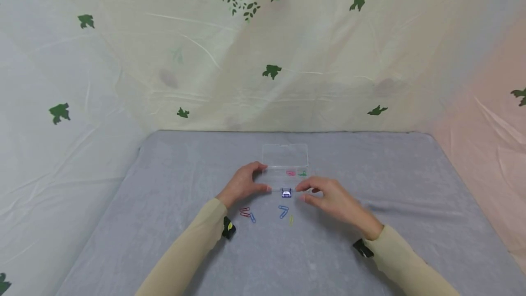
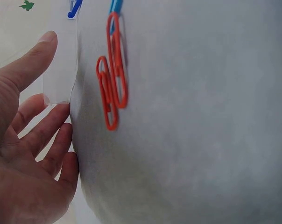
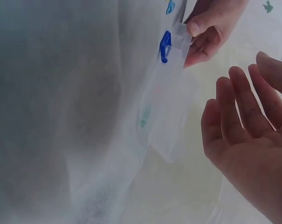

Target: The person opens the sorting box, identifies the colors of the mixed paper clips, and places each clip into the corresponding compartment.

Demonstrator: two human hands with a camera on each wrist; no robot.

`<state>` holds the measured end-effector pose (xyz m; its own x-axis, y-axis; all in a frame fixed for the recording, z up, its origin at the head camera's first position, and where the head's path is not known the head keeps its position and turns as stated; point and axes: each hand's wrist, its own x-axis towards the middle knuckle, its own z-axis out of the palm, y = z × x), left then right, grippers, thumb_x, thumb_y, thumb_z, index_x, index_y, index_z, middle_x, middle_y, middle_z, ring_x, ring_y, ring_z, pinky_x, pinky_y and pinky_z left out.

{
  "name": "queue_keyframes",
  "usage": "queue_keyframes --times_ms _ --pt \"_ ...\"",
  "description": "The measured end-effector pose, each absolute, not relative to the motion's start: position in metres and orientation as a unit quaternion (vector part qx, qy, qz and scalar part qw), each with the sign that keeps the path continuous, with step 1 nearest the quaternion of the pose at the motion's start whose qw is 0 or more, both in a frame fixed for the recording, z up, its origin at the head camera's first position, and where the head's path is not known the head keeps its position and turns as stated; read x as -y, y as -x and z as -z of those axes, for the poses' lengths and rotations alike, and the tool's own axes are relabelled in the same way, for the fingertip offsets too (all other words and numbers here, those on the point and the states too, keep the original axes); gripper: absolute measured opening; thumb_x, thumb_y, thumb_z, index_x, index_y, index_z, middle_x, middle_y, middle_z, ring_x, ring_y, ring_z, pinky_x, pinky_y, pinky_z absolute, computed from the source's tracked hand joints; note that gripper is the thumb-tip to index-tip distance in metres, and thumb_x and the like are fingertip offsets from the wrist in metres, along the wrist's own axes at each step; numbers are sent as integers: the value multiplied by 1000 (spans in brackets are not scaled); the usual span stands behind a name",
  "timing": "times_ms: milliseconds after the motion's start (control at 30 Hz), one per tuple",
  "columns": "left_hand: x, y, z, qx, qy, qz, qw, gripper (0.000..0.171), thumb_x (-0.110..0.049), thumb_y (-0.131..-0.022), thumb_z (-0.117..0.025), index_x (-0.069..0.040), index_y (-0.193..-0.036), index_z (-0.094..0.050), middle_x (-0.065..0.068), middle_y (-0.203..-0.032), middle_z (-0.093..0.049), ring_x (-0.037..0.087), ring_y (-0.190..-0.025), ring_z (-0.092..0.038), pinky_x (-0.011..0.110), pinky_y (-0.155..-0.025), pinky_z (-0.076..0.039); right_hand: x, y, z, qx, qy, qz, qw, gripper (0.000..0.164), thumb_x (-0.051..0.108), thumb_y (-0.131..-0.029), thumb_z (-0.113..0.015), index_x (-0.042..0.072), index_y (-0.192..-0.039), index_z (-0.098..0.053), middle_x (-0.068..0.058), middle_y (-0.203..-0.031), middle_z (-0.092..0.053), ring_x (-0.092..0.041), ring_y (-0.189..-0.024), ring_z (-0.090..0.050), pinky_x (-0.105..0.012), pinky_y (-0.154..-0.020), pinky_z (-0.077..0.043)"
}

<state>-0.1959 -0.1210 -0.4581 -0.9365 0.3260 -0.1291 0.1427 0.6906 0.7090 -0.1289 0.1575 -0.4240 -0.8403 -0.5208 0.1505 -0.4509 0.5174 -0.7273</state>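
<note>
A clear plastic box (image 1: 274, 179) with a blue latch (image 1: 286, 192) on its front sits on the grey cloth. Its transparent lid (image 1: 285, 155) is swung up at the back. Pink paper clips (image 1: 290, 173) and green paper clips (image 1: 302, 173) lie inside, toward the right. My left hand (image 1: 242, 184) holds the box's left end, thumb at the front corner and fingers toward the back. Beside the front right corner hovers my right hand (image 1: 328, 195), fingers loosely bent and holding nothing; the right wrist view shows it apart from the box.
In front of the box lie two red paper clips (image 1: 244, 212) with a blue paper clip (image 1: 252, 218) beside them. Farther right are two more blue paper clips (image 1: 283, 211) and a yellow one (image 1: 291, 219). Fabric walls (image 1: 230, 95) enclose the cloth-covered table (image 1: 193, 163).
</note>
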Motion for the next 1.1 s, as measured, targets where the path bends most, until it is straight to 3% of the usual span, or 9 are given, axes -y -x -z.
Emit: queue_keyframes --times_ms 233,467,800,1100 --pt "121 196 458 -912 -128 -370 124 67 -24 -82 -90 -9 -140 -61 10 -140 -62 29 -134 -55 46 -116 -41 -156 124 428 -864 304 398 61 23 11 -95 -75 10 -119 -75 4 -118 -73 -14 -111 -66 -40 -93 -58" --pt "120 196 458 -910 -127 -374 125 67 -24 -82 -91 -9 -139 -61 10 -140 -62 29 -133 -55 46 -116 -41 -155 122 434 -846 328 413 76 31 15 -93 -79 10 -123 -74 6 -123 -72 -12 -114 -65 -38 -94 -58" --pt "121 197 459 -910 -135 -374 121 66 -22 -81 -91 -7 -139 -61 11 -140 -63 29 -134 -55 44 -117 -40 -151 122 437 -849 333 382 152 41 21 -90 -82 13 -129 -70 4 -130 -67 -22 -118 -63 -41 -99 -54" --pt "121 196 457 -908 -143 -377 117 66 -22 -81 -91 -5 -137 -62 12 -138 -64 30 -134 -55 45 -116 -40 -146 129 447 -846 390 331 150 34 22 -90 -83 15 -122 -74 8 -122 -70 -10 -116 -62 -39 -104 -51"
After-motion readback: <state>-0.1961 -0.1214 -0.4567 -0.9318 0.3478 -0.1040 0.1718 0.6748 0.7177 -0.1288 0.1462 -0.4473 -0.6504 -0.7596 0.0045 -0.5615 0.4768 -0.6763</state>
